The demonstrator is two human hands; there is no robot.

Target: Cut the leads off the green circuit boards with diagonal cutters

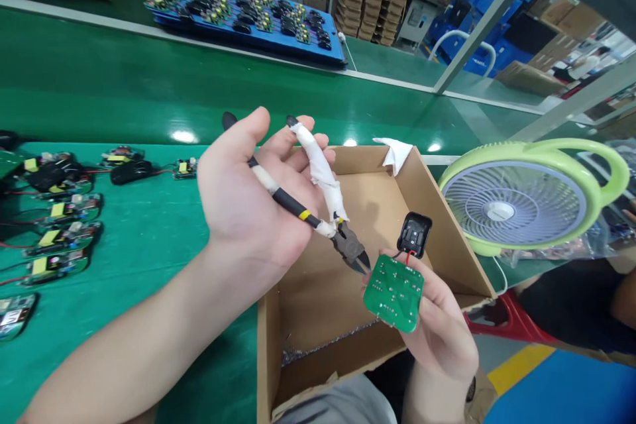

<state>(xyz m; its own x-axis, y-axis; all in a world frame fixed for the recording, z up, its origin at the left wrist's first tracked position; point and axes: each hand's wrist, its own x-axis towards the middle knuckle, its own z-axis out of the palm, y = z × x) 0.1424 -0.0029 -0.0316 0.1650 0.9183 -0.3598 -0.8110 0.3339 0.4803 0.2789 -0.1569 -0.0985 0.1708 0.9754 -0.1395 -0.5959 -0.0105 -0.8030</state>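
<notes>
My left hand [263, 192] is palm up with side cutters [348, 245] lying across it. One handle is wrapped in white tape, the other is black with white and yellow tape, and the handles are spread. Their jaws point down to the right, close to the upper left edge of a green circuit board [394, 293]. My right hand [440, 321] grips that board, solder side facing me. A black plastic housing [414, 234] stands above the board, joined to it by short red and black wires. Both hands are over a cardboard box [348, 278] with small clippings along its lower edge.
Several wired circuit boards [64, 238] lie on the green mat at the left. A blue tray [278, 23] of boards and black housings sits beyond. A green fan [517, 199] stands right of the box, near a person's arm [623, 298].
</notes>
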